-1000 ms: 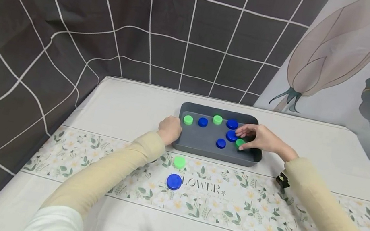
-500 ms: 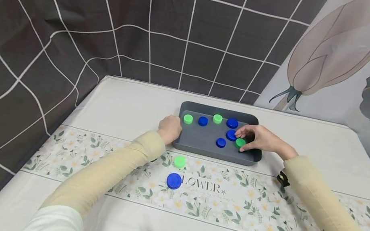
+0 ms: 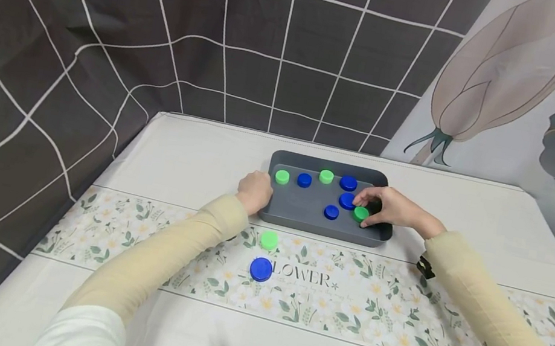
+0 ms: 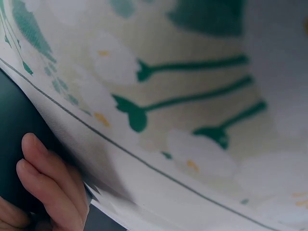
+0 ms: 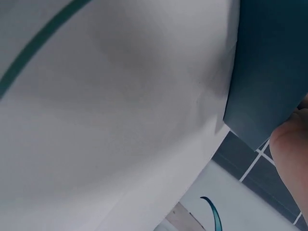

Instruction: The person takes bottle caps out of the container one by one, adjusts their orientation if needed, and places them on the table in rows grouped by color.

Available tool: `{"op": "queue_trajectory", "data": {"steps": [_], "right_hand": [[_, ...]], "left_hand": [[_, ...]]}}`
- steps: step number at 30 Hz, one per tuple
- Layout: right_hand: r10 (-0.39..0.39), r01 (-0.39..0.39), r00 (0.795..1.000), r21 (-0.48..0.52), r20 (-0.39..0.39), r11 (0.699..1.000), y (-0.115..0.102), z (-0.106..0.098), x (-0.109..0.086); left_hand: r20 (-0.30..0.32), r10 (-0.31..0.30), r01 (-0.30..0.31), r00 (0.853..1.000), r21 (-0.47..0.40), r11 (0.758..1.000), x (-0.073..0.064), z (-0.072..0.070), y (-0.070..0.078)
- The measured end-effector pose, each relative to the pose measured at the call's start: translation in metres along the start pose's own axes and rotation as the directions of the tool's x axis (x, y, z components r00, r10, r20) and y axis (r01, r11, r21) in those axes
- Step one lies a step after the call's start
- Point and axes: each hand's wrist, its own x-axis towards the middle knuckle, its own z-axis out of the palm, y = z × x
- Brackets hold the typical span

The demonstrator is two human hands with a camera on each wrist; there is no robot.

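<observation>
While your left hand (image 3: 254, 192) holds the left end of the grey tray (image 3: 312, 226), your right hand (image 3: 393, 207) reaches over its right end and pinches the shaded green cap (image 3: 360, 214) between thumb and fingers. You have that cap just in from the tray's near right corner; whether it is lifted off the tray floor, you cannot tell. The right wrist view leaves out the fingertips, so you read that grip from the head view alone; your left grip is curled on the tray's left wall, its bent fingers showing in the left wrist view.

Your tray stands on the desk (image 3: 203, 154), just in from the far edge, about midway between the two far corners. Counting the pinched one, you have seven caps inside: a pale green cap (image 3: 282, 177) near the far left corner, a small blue cap (image 3: 304, 180) beside it, a second pale green cap (image 3: 326, 176) along the far edge, a large blue cap (image 3: 348, 183) to its right, another large blue cap (image 3: 347, 200) just nearer, and a low blue cap (image 3: 331, 212) toward the near edge.

Nearer to you on the desk lie a loose green cap (image 3: 268, 240) and a loose blue cap (image 3: 261, 269). Most of your gathering looks done, then, with the pinched cap to settle and those two left outside; the colours inside are mixed, not grouped
</observation>
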Motion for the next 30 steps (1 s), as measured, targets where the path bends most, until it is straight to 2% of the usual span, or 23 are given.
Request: {"op": "queue_trajectory", "data": {"steps": [14, 22, 30], "right_hand": [[-0.042, 0.043, 0.999, -0.088, 0.007, 0.995, 0.0023, 0.0002, 0.0], [-0.069, 0.067, 0.998, -0.089, -0.015, 0.994, 0.0031, 0.001, -0.0003], [-0.013, 0.012, 1.0, -0.077, -0.019, 0.997, -0.0011, 0.003, -0.0004]], "left_hand": [[-0.002, 0.0, 0.0, 1.0, -0.01, 1.0, 0.0001, -0.0005, -0.0004], [-0.001, 0.002, -0.002, 1.0, -0.01, 1.0, -0.0001, -0.002, 0.0004], [0.005, -0.005, 0.005, 1.0, -0.012, 1.0, -0.0002, -0.0013, 0.0002]]}}
